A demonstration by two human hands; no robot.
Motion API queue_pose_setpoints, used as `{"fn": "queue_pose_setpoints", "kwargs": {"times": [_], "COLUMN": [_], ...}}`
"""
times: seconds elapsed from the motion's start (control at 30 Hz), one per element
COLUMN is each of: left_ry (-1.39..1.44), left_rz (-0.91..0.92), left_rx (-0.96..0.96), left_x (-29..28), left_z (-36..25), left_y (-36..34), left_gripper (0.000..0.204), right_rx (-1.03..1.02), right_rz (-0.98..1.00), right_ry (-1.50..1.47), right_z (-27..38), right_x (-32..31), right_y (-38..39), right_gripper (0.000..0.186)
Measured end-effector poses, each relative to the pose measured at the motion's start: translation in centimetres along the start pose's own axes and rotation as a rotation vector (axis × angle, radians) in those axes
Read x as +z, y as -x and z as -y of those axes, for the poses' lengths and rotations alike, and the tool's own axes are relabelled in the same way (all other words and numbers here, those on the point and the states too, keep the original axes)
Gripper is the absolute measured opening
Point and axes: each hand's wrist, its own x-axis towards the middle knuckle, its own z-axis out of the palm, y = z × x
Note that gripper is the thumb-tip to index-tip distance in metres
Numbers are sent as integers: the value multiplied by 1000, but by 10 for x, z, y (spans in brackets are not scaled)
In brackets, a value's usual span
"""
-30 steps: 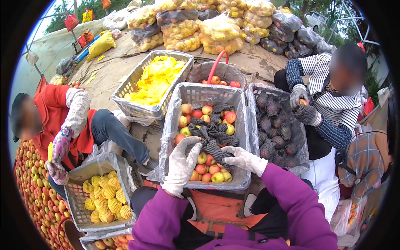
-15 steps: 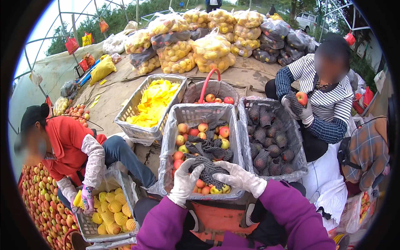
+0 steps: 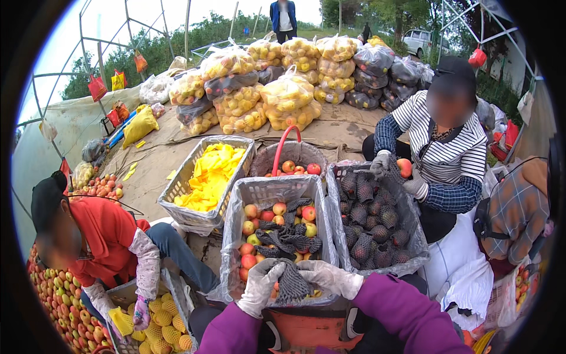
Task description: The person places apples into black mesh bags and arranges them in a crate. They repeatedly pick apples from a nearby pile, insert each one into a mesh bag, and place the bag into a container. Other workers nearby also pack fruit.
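In the head view, the left hand point(image 3: 263, 285) is grasping one side of a grey mesh sleeve point(image 3: 293, 285) while the right hand point(image 3: 328, 277) is seemingly pinching its upper right edge — likely so it is spreading between them; the sleeve is hanging over the near end of a slotted crate point(image 3: 250, 193), whose apples point(image 3: 248, 261) are presumably sitting there for easy reach; the mesh is looking soft and ribbed — the round apples are shining red and yellow; crinkled clear plastic point(image 3: 326, 241) is lining the crate.

Foam net sleeve point(image 3: 293, 285), one: dark grey, ribbed mesh, limp and flattened; hanging narrow end up, wider end down, over the near end of a lined crate point(image 3: 274, 189) of apples point(image 3: 279, 208).
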Motion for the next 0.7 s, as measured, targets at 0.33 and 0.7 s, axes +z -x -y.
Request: {"fn": "queue_pose_setpoints", "kwargs": {"times": [0.33, 0.7], "left_ry": [584, 452], "left_rz": [618, 410], "left_rx": [-269, 139], "left_x": [0, -26], "left_z": [2, -34], "left_y": [26, 43], "left_gripper": [67, 43], "right_rx": [-118, -75], "right_rz": [354, 575], "right_ry": [-712, -699], "right_z": [-9, -39], "right_x": [-7, 10], "right_y": [-7, -45], "right_gripper": [33, 39]}}
